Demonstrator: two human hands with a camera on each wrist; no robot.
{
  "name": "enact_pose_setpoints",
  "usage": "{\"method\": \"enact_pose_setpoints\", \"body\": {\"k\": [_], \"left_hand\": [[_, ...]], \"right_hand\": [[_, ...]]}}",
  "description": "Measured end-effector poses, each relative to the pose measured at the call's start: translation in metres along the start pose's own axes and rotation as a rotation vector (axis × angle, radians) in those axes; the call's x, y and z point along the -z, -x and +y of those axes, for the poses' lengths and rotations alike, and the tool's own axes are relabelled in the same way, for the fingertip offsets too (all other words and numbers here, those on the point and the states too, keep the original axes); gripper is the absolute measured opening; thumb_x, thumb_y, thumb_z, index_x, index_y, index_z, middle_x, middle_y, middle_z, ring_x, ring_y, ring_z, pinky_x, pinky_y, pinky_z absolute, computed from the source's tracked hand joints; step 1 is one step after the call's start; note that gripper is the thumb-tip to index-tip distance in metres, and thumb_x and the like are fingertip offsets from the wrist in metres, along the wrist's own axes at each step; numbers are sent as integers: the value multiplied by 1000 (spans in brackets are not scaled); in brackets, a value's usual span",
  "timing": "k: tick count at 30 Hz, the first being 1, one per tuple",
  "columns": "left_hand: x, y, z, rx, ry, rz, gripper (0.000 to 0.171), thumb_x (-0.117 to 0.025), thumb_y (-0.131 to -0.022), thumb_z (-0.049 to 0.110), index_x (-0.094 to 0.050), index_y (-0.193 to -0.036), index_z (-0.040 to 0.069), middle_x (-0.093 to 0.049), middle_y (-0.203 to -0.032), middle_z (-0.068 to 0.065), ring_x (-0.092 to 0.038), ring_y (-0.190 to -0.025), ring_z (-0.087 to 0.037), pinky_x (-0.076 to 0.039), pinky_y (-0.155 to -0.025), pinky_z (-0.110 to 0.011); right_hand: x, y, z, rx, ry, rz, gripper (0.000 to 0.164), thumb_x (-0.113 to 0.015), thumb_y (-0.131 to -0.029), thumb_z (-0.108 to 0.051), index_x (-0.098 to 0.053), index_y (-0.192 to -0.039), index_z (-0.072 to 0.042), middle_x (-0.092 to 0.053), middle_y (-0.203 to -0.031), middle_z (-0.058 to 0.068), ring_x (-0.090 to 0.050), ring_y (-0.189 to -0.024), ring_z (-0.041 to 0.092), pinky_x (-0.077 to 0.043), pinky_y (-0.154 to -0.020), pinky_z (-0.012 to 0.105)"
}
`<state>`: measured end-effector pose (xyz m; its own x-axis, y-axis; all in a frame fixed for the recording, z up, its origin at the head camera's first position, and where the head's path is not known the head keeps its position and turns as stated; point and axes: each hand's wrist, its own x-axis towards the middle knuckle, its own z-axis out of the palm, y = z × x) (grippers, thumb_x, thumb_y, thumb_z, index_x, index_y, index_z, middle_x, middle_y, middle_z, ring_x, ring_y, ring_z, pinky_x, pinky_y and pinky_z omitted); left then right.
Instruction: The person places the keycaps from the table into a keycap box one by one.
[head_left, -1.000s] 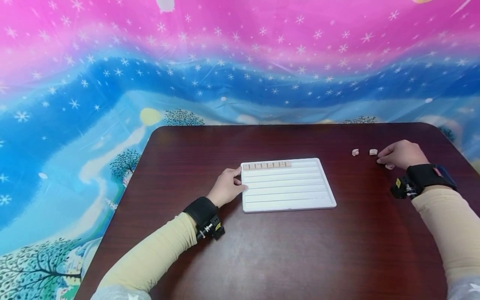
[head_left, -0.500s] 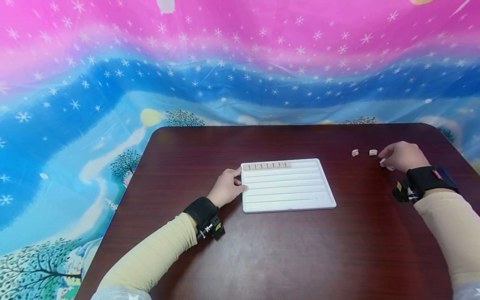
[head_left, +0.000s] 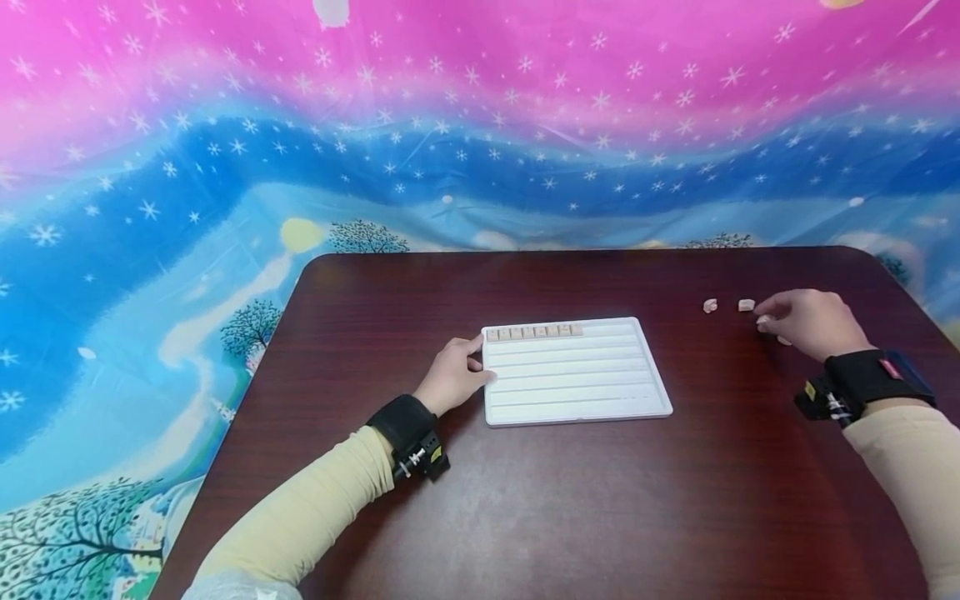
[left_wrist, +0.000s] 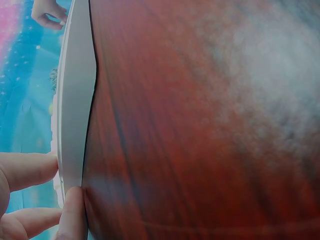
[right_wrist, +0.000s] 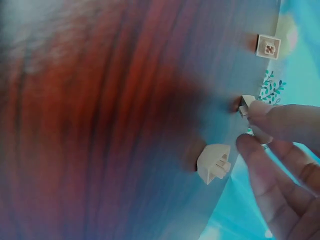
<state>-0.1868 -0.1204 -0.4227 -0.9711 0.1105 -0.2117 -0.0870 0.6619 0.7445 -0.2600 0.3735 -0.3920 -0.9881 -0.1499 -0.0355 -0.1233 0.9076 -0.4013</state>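
My left hand [head_left: 450, 375] holds the left edge of a white ridged tray [head_left: 581, 382], with fingertips at its rim and side wall in the left wrist view. Along the tray's far ridge, from the left corner, runs a row of several beige keycaps [head_left: 535, 332]. At the right of the table my right hand [head_left: 817, 321] pinches a pale keycap [right_wrist: 261, 134] between thumb and fingers. Close by lie three loose keycaps: one at the left [head_left: 710, 306], one beside the fingertips [head_left: 746, 305], and one partly hidden under the hand [head_left: 783, 340].
The dark red-brown table [head_left: 555, 508] reaches back to a pink and blue patterned cloth [head_left: 480, 125]. In the right wrist view, one keycap [right_wrist: 214, 163] lies on its side with its stem showing, and another [right_wrist: 268, 46] shows its hollow underside.
My right hand has picked up a keycap from beside the others and shifted slightly right and toward me. My left hand and the tray stay where they were.
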Motion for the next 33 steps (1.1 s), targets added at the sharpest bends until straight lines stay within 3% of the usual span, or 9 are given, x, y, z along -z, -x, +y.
{"method": "enact_pose_setpoints", "body": {"k": [4, 9, 14, 19, 21, 25, 27, 31, 33], "left_hand": [[0, 0, -1, 2, 0, 2, 71, -76, -94, 9, -41, -155, 1, -49, -145, -19, -63, -103, -21, -51, -84, -31], [-1, -1, -1, 2, -2, 6, 72, -76, -94, 10, -41, -155, 1, -50, -144, -19, -63, -103, -21, -50, -84, -31], [-1, -1, 0, 3, -3, 6, 71, -76, -94, 9, -41, -155, 1, -50, -144, -19, -63, -103, -21, -51, -85, -31], [-1, 0, 0, -3, -7, 5, 71, -76, -93, 9, -41, -154, 0, -50, -143, -20, -63, -103, -21, -51, -86, -32], [-1, 0, 0, -4, -6, 3, 71, -76, -93, 9, -41, -155, 0, -50, -143, -20, -63, -104, -22, -51, -86, -32], [-1, 1, 0, 8, 3, 0, 72, -76, -94, 10, -40, -156, 1, -49, -146, -19, -63, -105, -22, -51, -86, -32], [-1, 1, 0, 11, 4, 0, 72, -76, -94, 11, -40, -156, 2, -48, -146, -19, -63, -105, -22, -51, -85, -32], [0, 0, 1, 8, 1, -1, 72, -76, -94, 11, -40, -156, 1, -49, -146, -19, -63, -105, -22, -51, -85, -32], [0, 0, 1, 7, 2, -1, 72, -76, -94, 11, -40, -156, 1, -49, -146, -19, -63, -105, -22, -51, -85, -32]], "right_hand": [[-3, 1, 0, 31, 2, 42, 22, -67, -95, 0, -69, -114, 13, -67, -96, 28, -65, -70, 29, -49, -57, 36], [-5, 3, -3, 79, -2, 80, 24, -68, -95, 1, -69, -114, 13, -64, -103, 31, -64, -81, 38, -48, -59, 34], [-9, 3, -5, 100, -9, 82, 25, -69, -95, 0, -70, -117, 12, -63, -111, 34, -62, -94, 47, -50, -69, 49], [-10, 3, -8, 124, -24, 84, 25, -69, -95, 1, -70, -118, 12, -63, -114, 35, -63, -97, 48, -49, -77, 59], [-11, 3, -10, 131, -26, 91, 24, -70, -94, 1, -71, -116, 11, -65, -113, 34, -65, -93, 42, -51, -76, 53], [-12, 1, -17, 156, -37, 88, 23, -73, -92, -1, -74, -113, 8, -68, -107, 27, -67, -84, 22, -51, -67, 26], [-14, 0, -20, 167, -43, 84, 23, -74, -92, -3, -74, -112, 7, -68, -106, 25, -67, -84, 21, -49, -67, 23], [-17, -2, -28, 170, -55, 70, 23, -75, -92, -4, -75, -112, 6, -68, -106, 26, -67, -91, 39, -53, -75, 45], [-18, -3, -32, 168, -60, 66, 22, -76, -92, -4, -75, -112, 5, -68, -109, 26, -66, -93, 40, -53, -76, 48]]}}
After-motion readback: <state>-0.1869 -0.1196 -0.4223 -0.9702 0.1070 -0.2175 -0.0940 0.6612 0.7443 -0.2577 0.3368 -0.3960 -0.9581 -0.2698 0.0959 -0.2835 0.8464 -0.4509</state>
